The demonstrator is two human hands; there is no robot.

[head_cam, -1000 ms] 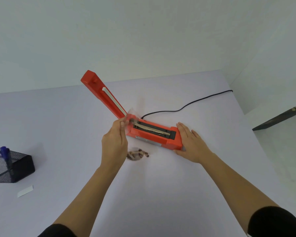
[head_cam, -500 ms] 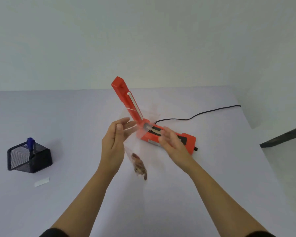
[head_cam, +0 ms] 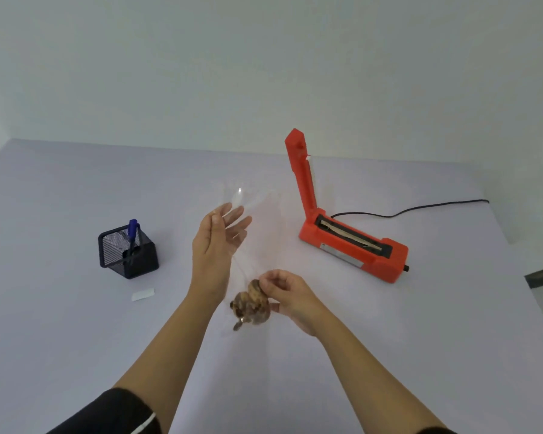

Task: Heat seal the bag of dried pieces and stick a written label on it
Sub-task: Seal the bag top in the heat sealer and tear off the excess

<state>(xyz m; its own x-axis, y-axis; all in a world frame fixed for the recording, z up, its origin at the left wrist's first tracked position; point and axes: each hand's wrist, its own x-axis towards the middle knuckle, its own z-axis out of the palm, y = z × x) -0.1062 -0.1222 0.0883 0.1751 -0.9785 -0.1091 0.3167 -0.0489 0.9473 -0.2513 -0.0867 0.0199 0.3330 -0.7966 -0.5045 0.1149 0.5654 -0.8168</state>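
Everything I see sits on the table [head_cam: 76, 339]. The heat sealer [head_cam: 351, 245] is to the right and farther back, with its arm [head_cam: 301, 170] standing up at its left end. Its cord [head_cam: 420, 208] runs off behind it to the right. The pen holder [head_cam: 127, 252] stands on the left with a pen [head_cam: 132, 233] in it, and the label [head_cam: 142, 294] lies just before it. Between them the bag [head_cam: 257, 233] hangs above the table. My left hand [head_cam: 215, 245] touches its upper part and my right hand [head_cam: 290, 294] pinches its lower end, where the dried pieces [head_cam: 251, 305] lie inside.

Clear bag [head_cam: 259, 236] up in the air, brown dried pieces [head_cam: 252, 306] bunched at its bottom. Red sealer [head_cam: 353, 247] off to the right, wide open. Small white label [head_cam: 142, 294] lying flat, far left.
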